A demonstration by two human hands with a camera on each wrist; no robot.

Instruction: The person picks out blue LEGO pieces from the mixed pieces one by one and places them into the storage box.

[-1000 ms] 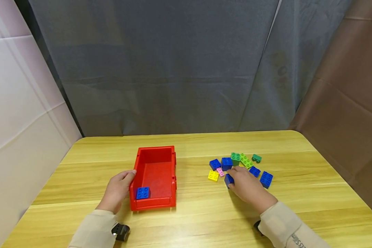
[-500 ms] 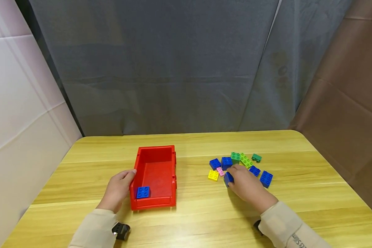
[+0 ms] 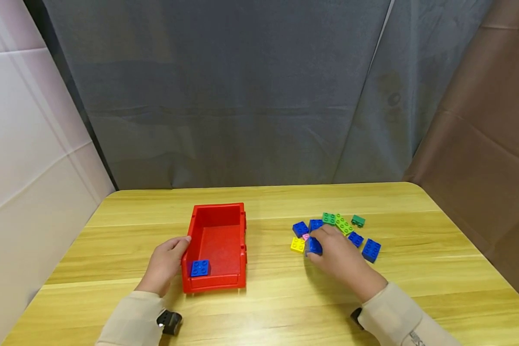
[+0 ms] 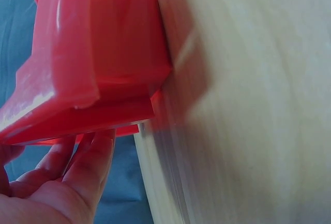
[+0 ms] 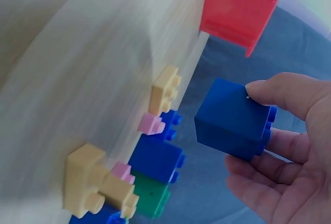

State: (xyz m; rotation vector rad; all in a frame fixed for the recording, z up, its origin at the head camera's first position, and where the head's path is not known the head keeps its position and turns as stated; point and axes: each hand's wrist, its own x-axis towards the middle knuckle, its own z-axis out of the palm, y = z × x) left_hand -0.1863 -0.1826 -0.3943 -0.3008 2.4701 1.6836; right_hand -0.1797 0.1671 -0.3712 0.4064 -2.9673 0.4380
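A red plastic bin [image 3: 219, 245] stands on the table, with one blue brick [image 3: 200, 268] in its near left corner. My left hand [image 3: 166, 264] grips the bin's left side, thumb over the rim and fingers along the outside, as the left wrist view shows from close by. Between thumb and fingers my right hand [image 3: 338, 254] pinches a larger blue building brick [image 5: 232, 118]. In the right wrist view that brick is raised off the table, its studs toward the palm. Under and behind it lie a yellow brick [image 3: 298, 245] and a small pink brick [image 3: 305, 237].
Around the right hand lie more bricks: blue ones [image 3: 300, 228], a green one [image 3: 328, 218], a long lime one [image 3: 343, 224] and a blue one [image 3: 371, 250] at the right. A green wheeled piece [image 3: 358, 221] sits farthest back. Grey cloth [image 3: 259, 96] hangs behind the table.
The right hand has lifted the blue brick and shifted it slightly left, toward the yellow brick. The left hand and the bin have stayed in place.
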